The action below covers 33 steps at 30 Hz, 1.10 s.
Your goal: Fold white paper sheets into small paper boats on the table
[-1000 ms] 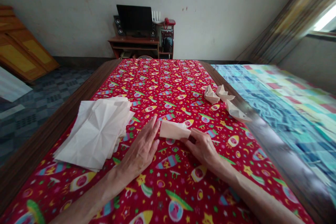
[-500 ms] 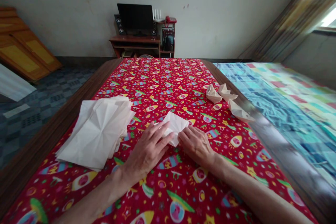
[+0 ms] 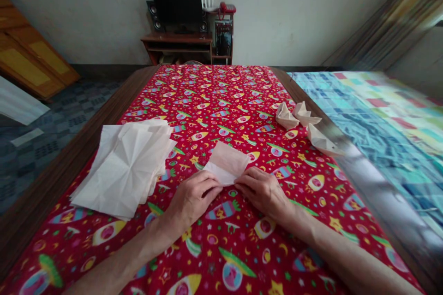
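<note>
A small folded sheet of white paper [image 3: 228, 161] lies on the red patterned tablecloth [image 3: 214, 249], a lighter strip running along its near side. My left hand [image 3: 195, 193] pinches its near left corner between thumb and fingers. At the near right corner, my right hand [image 3: 259, 189] has its fingers closed on the paper too. Left of my hands rests a stack of creased white paper sheets [image 3: 126, 166]. Several folded paper boats stand to the right, among them one paper boat [image 3: 286, 117] and a longer paper boat [image 3: 321, 142] by the cloth's edge.
Brown wooden table edges [image 3: 100, 124] border the cloth. Past the far end stands a desk [image 3: 176, 44] with a monitor [image 3: 176, 8], speakers and a red telephone [image 3: 227, 8]. A bed with a checked cover [image 3: 346, 110] adjoins the right side; a wooden cabinet [image 3: 34, 50] is far left.
The paper has gone from a pointed, diamond-like shape to a flat rectangle. My left hand has drawn back from lying over it to pinching its near edge. The view has tipped slightly downward.
</note>
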Each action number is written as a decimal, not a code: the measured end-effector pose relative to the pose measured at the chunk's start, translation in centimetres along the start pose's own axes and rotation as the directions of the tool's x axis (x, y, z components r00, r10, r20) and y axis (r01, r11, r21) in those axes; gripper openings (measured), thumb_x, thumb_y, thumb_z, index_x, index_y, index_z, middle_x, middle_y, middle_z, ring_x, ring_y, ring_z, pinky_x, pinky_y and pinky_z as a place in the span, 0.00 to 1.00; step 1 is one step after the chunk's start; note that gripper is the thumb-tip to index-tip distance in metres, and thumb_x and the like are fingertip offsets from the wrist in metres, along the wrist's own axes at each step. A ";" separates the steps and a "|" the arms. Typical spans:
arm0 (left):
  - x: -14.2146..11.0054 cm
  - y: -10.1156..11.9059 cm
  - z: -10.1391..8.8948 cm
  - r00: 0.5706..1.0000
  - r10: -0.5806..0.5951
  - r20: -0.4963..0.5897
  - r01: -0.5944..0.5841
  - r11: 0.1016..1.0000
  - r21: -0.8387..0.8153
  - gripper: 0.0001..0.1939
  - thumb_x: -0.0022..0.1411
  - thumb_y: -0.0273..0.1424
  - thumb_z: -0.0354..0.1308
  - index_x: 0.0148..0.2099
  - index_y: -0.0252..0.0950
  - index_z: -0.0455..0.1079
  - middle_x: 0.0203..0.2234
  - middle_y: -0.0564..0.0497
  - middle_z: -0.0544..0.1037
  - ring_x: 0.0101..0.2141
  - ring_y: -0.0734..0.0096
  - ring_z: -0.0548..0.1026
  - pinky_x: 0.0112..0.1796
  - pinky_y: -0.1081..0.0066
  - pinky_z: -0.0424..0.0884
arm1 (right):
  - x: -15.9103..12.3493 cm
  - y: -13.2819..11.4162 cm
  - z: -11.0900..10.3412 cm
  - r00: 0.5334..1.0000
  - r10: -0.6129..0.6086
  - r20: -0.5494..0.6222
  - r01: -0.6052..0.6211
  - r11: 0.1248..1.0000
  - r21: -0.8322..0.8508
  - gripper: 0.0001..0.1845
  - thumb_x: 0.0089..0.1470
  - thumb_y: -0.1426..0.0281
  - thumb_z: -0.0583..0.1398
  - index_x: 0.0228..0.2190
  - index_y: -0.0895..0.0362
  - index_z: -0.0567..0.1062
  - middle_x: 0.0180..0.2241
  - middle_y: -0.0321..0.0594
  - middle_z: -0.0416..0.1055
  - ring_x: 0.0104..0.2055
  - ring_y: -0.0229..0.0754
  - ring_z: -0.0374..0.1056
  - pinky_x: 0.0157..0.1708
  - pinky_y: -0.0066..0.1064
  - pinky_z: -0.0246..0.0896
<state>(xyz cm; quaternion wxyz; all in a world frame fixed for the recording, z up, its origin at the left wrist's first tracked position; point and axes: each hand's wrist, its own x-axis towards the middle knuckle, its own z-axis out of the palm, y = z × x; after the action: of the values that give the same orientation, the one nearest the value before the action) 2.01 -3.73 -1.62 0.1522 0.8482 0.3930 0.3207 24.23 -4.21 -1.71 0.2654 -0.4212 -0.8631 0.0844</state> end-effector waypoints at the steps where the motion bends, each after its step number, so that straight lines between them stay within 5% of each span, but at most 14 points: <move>1: 0.1 -0.1 0.0 0.999 -0.039 -0.004 0.039 0.999 -0.025 0.07 0.64 0.28 0.55 0.33 0.36 0.72 0.30 0.51 0.75 0.31 0.74 0.74 0.33 0.75 0.71 | 0.1 0.1 0.0 0.999 0.032 -0.001 -0.032 0.999 0.034 0.10 0.61 0.69 0.54 0.33 0.56 0.75 0.29 0.39 0.70 0.30 0.35 0.66 0.28 0.24 0.59; 6: 0.9 -0.2 0.1 0.987 -0.160 0.000 0.160 0.987 -0.003 0.08 0.62 0.27 0.55 0.29 0.36 0.68 0.28 0.52 0.72 0.29 0.74 0.72 0.32 0.75 0.69 | 0.0 -0.2 -0.4 0.999 0.037 -0.039 -0.038 0.999 -0.004 0.10 0.61 0.69 0.54 0.31 0.57 0.73 0.26 0.38 0.69 0.29 0.36 0.65 0.28 0.26 0.59; 13: 1.7 -0.5 0.2 0.980 -0.199 0.007 0.199 0.980 0.008 0.09 0.60 0.25 0.56 0.27 0.36 0.63 0.28 0.55 0.66 0.26 0.78 0.67 0.29 0.76 0.65 | -0.7 -1.0 -0.9 0.957 -0.261 0.127 0.280 0.943 -0.177 0.13 0.61 0.75 0.50 0.44 0.62 0.71 0.27 0.40 0.69 0.28 0.39 0.63 0.26 0.31 0.58; 29: 1.9 -0.5 0.1 0.977 -0.211 -0.005 0.211 0.977 -0.013 0.11 0.56 0.21 0.58 0.26 0.35 0.60 0.27 0.56 0.65 0.24 0.80 0.64 0.27 0.78 0.65 | -0.8 -0.9 -0.2 0.975 -0.178 0.130 0.206 0.947 -0.248 0.16 0.59 0.78 0.51 0.48 0.65 0.68 0.25 0.38 0.69 0.25 0.38 0.63 0.22 0.31 0.55; 33: 1.7 -0.6 0.4 0.976 -0.212 -0.041 0.214 0.975 0.057 0.07 0.56 0.21 0.59 0.36 0.36 0.64 0.31 0.54 0.67 0.27 0.76 0.68 0.31 0.75 0.70 | -0.7 -0.8 -0.1 0.980 -0.172 0.104 0.192 0.953 -0.233 0.14 0.59 0.77 0.51 0.45 0.66 0.70 0.24 0.37 0.69 0.24 0.38 0.62 0.22 0.30 0.53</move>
<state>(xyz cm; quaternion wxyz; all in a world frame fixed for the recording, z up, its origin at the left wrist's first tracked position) 2.75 -2.04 -1.55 0.1527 0.7998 0.4940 0.3050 24.07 -5.21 -1.62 0.1831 -0.3653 -0.9122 -0.0288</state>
